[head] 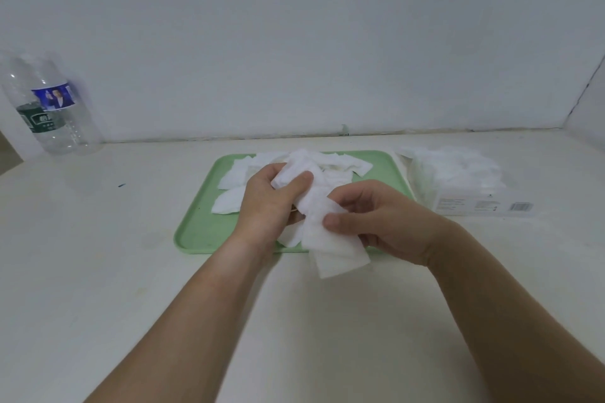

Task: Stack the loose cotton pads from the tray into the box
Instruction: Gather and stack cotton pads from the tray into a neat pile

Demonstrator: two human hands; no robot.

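Note:
A light green tray (203, 226) lies on the white table, with loose white cotton pads (340, 162) scattered over its far half. Over the tray's middle, my left hand (268, 206) grips a bunch of cotton pads (294, 172) between thumb and fingers. My right hand (386, 222) pinches a small stack of cotton pads (330, 245) that hangs over the tray's near edge. The two bunches touch between my hands. To the right of the tray stands the white box (474, 203), with pads inside showing above its rim.
A clear plastic water bottle (49, 105) stands at the far left against the white wall. The table runs back to the wall, and a side wall closes the far right corner. A small dark speck (121, 185) lies left of the tray.

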